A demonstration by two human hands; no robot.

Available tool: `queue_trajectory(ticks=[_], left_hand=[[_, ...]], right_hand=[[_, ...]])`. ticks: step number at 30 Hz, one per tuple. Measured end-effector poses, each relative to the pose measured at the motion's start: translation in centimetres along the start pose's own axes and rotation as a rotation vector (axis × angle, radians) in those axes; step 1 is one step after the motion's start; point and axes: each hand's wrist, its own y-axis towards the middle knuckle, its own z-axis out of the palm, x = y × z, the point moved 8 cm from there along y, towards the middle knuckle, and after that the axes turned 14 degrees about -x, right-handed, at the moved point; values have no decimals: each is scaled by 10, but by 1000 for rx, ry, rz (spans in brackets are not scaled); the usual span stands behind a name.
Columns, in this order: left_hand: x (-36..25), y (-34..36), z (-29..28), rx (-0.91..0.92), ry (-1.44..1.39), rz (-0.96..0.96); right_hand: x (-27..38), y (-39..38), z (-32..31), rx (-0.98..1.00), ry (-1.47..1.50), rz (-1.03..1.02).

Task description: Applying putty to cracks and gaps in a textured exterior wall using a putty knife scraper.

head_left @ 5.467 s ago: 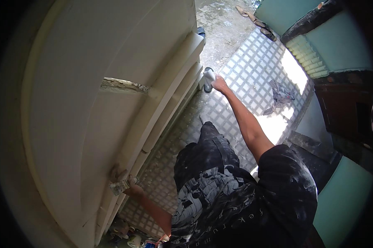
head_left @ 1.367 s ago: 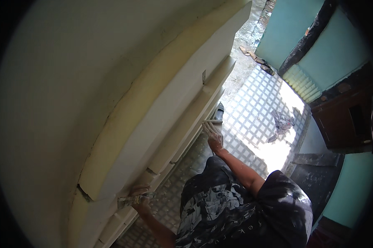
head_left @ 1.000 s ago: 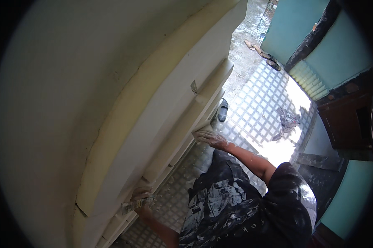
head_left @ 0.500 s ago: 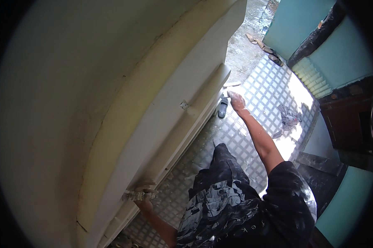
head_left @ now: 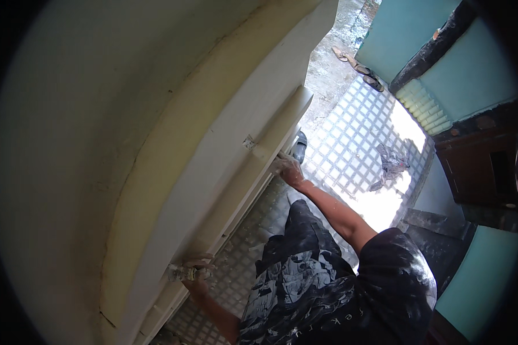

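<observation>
A long off-white ledge with a grooved edge runs diagonally along the pale wall. My right hand, dusted white, is closed at the ledge's far part. It grips a flat-bladed tool, mostly hidden now by the hand and the ledge. Lower along the same ledge, my left hand is closed around a pale, dirt-speckled object held close to the wall. What kind of object that is cannot be made out. A small rough patch marks the wall just above the ledge.
Below lies a checkered tiled floor with sunlit patches. A crumpled dark plastic bag lies on it. One dark sandal sits beside the ledge; more footwear is farther off. A brown cabinet stands at right against turquoise walls.
My right hand has moved left and nearer, from over the sunlit tiles to the ledge, taking the flat-bladed tool with it. My left hand stays nearly in place. The view has shifted slightly.
</observation>
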Motion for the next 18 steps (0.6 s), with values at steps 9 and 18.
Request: queue_trajectory(ticks=[9, 18], left_hand=[[-16, -3, 10, 7, -26, 175], [-40, -2, -6, 116, -140, 92]], right_hand=[[6, -25, -50, 20, -47, 124], [12, -18, -5, -210, -550, -60]])
